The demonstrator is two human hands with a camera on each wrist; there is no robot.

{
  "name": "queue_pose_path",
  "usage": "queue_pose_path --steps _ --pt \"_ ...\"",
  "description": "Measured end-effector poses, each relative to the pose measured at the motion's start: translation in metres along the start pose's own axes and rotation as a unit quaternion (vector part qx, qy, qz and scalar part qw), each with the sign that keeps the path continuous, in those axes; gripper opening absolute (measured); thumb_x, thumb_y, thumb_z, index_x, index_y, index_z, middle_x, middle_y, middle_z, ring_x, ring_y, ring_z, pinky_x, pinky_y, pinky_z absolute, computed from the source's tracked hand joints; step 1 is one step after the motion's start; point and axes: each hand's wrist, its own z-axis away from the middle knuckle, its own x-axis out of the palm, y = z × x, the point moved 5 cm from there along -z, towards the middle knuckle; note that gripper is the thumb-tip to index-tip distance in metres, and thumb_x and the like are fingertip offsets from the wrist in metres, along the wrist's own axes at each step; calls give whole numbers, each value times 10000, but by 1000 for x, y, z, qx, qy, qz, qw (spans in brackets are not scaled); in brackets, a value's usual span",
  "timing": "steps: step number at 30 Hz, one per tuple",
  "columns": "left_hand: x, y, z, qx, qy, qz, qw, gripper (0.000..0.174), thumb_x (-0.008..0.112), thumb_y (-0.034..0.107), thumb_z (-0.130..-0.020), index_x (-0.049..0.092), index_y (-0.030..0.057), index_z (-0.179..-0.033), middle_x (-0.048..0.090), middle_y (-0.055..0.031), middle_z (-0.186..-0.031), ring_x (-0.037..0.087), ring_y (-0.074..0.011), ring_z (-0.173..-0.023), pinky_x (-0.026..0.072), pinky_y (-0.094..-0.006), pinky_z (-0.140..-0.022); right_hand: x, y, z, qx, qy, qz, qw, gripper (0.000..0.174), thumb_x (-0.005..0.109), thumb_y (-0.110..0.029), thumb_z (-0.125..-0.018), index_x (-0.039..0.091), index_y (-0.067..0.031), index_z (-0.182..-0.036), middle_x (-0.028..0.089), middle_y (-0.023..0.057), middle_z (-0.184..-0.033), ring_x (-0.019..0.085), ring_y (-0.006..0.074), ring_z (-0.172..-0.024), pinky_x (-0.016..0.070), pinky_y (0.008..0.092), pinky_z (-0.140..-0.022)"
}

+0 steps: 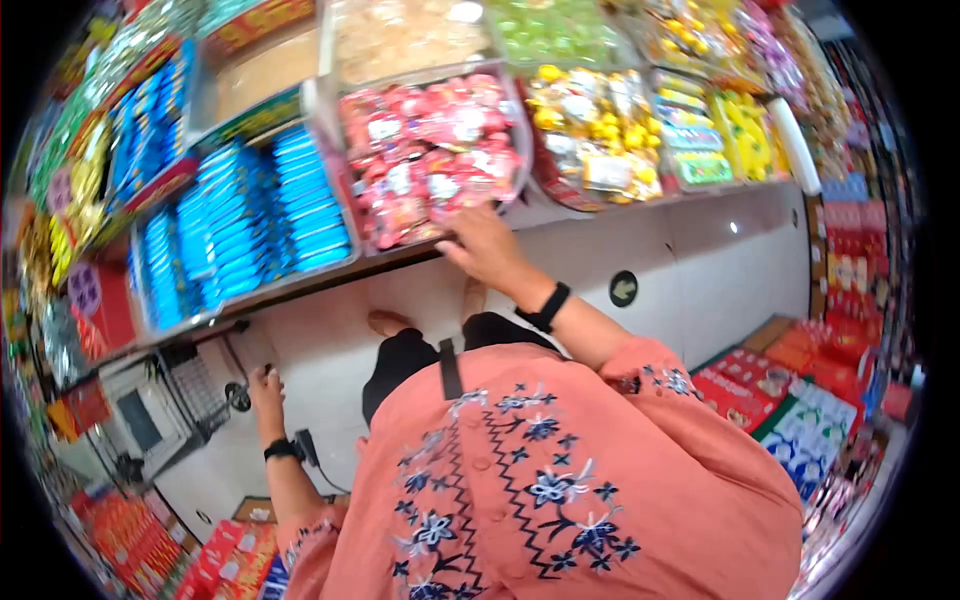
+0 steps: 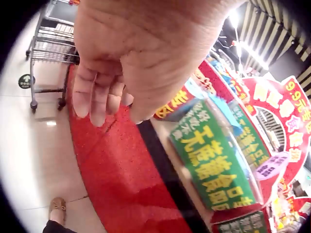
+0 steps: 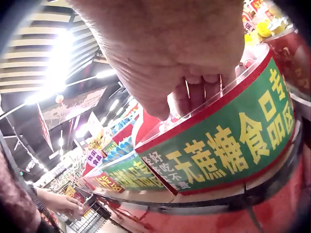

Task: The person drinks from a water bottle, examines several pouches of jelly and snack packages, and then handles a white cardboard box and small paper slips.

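My right hand (image 1: 490,250) is at the near rim of a bin of pink-wrapped packets (image 1: 430,150). In the right wrist view, the fingers of that hand (image 3: 180,53) reach over the red-edged rim, above a green sign panel (image 3: 228,150) with yellow characters; their tips are partly hidden behind the rim. My left hand (image 1: 268,395) hangs low at my side with loosely bent fingers. Nothing shows in its grasp in the left wrist view, where the hand (image 2: 146,53) passes in front of the red display base (image 2: 121,170).
Blue packets (image 1: 240,215) fill the bin to the left, yellow-wrapped packets (image 1: 600,130) the one to the right. A metal shopping cart (image 2: 56,36) stands on the pale floor. Stacked red boxes (image 1: 745,385) line the right side behind me.
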Motion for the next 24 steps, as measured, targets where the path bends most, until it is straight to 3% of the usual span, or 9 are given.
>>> queue_pose_path --steps 2,3,5,6,8,10,13,16,24 --pt "-9 -69 -36 64 30 -35 997 492 652 233 -942 532 -46 -1328 664 -207 -1170 644 -304 -1101 527 -401 -925 5 -10 0 -48 9 31 998 313 760 -213 -827 636 -33 -1051 643 146 -971 600 353 -912 461 453 -871" --pt "-19 -67 -36 37 14 -76 996 506 659 254 -926 551 -66 -1302 613 -250 -1297 555 -355 -1260 417 -417 -1079 11 -13 -1 -54 1 50 997 335 774 -246 -825 645 -33 -1050 654 143 -973 599 357 -914 457 457 -845" --pt "-40 -90 -48 82 47 -96 991 495 672 259 -897 584 -48 -1275 648 -280 -1202 592 -408 -1177 453 -449 -1024 23 -17 -7 -19 -47 74 996 314 768 -273 -827 643 -35 -990 643 153 -922 593 364 -902 435 471 -825" --pt "-56 -83 -39 103 115 -125 980 515 692 270 -867 590 -39 -1266 656 -298 -1152 592 -438 -1142 459 -468 -1006 28 -21 -7 -2 -68 98 993 311 766 -276 -834 643 -33 -984 634 155 -885 590 365 -872 433 471 -789" --pt "-93 -99 -50 22 141 -108 984 543 713 292 -845 590 -31 -1264 638 -306 -1189 576 -445 -1166 459 -481 -1008 35 -32 -11 -7 -69 113 991 295 751 -285 -856 645 -32 -964 615 163 -829 581 371 -826 423 474 -739" --pt "-132 -134 -71 34 225 -181 957 573 720 318 -836 578 -21 -1275 614 -306 -1213 555 -463 -1180 469 -497 -996 43 -44 -17 -5 -91 154 984 271 713 -293 -894 647 -38 -957 616 167 -831 585 374 -836 427 483 -748" --pt "-186 -155 -88 -38 258 -190 946 618 706 308 -856 537 -61 -1323 581 -310 -1287 530 -457 -1235 442 -494 -1051 58 -43 -16 -4 -123 224 967 234 661 -273 -926 646 -44 -970 627 171 -876 594 374 -882 436 491 -765" --pt "-227 -179 -103 -94 309 -231 918 605 703 318 -842 522 -3 -1321 572 -259 -1255 565 -443 -1172 481 -503 -996 66 -36 -16 -3 -133 279 951 208 663 -239 -909 632 -48 -985 628 180 -912 592 384 -907 445 497 -780" --pt "-275 -219 -170 -150 227 -229 935 626 707 340 -849 509 7 -1341 556 -236 -1334 527 -423 -1256 460 -533 -1027 77 -12 -15 65 -168 346 921 233 701 -162 -846 586 -27 -996 618 199 -955 582 416 -935 450 519 -813"
